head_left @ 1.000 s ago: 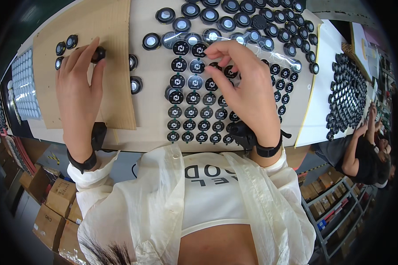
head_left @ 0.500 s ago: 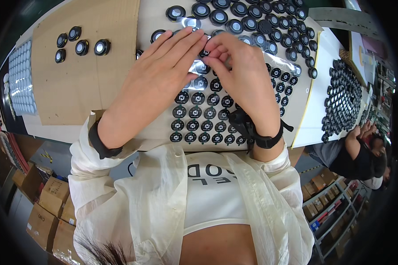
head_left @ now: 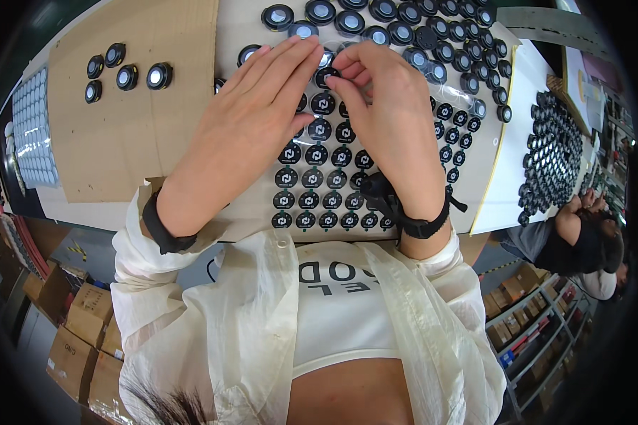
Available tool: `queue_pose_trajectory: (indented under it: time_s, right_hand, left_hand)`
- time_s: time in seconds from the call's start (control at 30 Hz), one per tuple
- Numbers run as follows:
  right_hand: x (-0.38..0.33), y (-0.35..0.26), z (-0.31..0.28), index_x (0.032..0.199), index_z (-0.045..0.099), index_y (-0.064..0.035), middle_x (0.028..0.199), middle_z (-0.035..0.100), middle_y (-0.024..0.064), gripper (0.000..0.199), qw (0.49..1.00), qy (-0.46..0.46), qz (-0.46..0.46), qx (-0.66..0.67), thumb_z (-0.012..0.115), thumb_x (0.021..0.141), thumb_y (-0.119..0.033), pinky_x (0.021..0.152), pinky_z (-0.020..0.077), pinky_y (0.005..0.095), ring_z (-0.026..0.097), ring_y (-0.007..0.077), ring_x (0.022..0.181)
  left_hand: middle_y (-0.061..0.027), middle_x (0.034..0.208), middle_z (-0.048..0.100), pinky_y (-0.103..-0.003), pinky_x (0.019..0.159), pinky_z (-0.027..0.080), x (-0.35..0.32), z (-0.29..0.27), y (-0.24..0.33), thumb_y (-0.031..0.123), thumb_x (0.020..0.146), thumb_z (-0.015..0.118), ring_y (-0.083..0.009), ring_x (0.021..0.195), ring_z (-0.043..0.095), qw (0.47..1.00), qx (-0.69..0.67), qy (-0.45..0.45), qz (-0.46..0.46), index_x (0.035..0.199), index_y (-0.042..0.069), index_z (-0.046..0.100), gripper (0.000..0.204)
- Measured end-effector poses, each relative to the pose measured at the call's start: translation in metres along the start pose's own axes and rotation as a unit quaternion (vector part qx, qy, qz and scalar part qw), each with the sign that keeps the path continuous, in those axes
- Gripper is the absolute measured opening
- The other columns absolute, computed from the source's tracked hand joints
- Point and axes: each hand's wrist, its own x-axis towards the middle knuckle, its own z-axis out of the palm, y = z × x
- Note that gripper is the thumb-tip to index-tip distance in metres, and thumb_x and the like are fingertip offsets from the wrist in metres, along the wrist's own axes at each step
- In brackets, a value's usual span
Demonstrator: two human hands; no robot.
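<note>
Pinching, it seems, round black label (head_left: 325, 77) at edge: right hand (head_left: 395, 110), thumb and forefinger. Left hand (head_left: 252, 113) flat, fingers together, thumb apart. Label between hands, beyond label rows (head_left: 316, 155) on surface (head_left: 478, 170). Probably light, thin, bendable (perhaps slippery); best held by rim.

- Bright, even light on left hand (head_left: 252, 120) and right hand (head_left: 390, 106); both fairly sharp
- Glare on clear film (head_left: 455, 98) right of right hand
- Co-worker (head_left: 580, 237), far right of hands, soft
- Fisheye bending, black corners outside both hands
</note>
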Motion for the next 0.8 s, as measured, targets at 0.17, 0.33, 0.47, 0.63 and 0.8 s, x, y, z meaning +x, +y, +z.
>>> queue_pose_trajectory:
  time_s: [0.17,0.33,0.47,0.63,0.8]
  right_hand:
    - [0.006,0.003,-0.005,0.087,0.063,-0.0001,0.079,0.065,0.0142,0.012,0.999,-0.031,-0.004,0.009,0.072,0.078,-0.003,0.069,0.0518,0.0400,0.065,0.0315,0.079]
    - [0.006,0.002,-0.007,0.084,0.063,0.0001,0.079,0.065,0.0145,0.009,0.999,-0.045,-0.012,-0.006,0.071,0.080,-0.003,0.070,0.0514,0.0408,0.065,0.0326,0.080]
    - [0.001,-0.004,-0.011,0.082,0.063,-0.0015,0.078,0.064,0.0140,0.008,0.998,-0.063,-0.027,0.007,0.070,0.079,-0.003,0.069,0.0510,0.0416,0.064,0.0334,0.077]
    - [-0.012,-0.022,-0.025,0.087,0.065,0.0021,0.077,0.066,0.0095,0.010,0.995,-0.049,-0.074,0.040,0.073,0.080,0.001,0.066,0.0516,0.0312,0.065,0.0204,0.069]
    - [-0.021,-0.019,-0.048,0.094,0.066,0.0014,0.082,0.064,0.0028,0.016,0.987,-0.032,0.033,0.157,0.074,0.081,0.001,0.072,0.0466,0.0230,0.057,0.0112,0.075]
  left_hand:
    - [-0.0088,0.147,0.044,-0.042,0.113,0.038,0.000,0.000,0.002,0.012,0.076,0.076,-0.0287,0.134,0.045,1.000,0.007,-0.006,-0.002,0.144,0.004,0.045,0.075]
    - [-0.0083,0.147,0.045,-0.041,0.113,0.038,0.000,0.001,0.003,0.012,0.075,0.076,-0.0277,0.135,0.044,1.000,0.019,-0.010,-0.007,0.144,0.004,0.045,0.076]
    - [-0.0090,0.146,0.045,-0.041,0.112,0.038,0.001,0.000,0.000,0.011,0.075,0.076,-0.0284,0.135,0.044,1.000,0.010,-0.002,0.003,0.143,0.003,0.046,0.074]
    - [-0.0106,0.145,0.047,-0.040,0.111,0.038,-0.002,-0.014,-0.009,0.007,0.081,0.071,-0.0278,0.135,0.045,0.998,-0.055,-0.006,-0.016,0.142,0.002,0.047,0.066]
    - [-0.0096,0.130,0.057,-0.037,0.086,0.048,-0.026,-0.078,-0.026,0.007,0.085,0.067,-0.0218,0.107,0.060,0.993,-0.083,-0.001,-0.088,0.129,0.006,0.057,0.045]
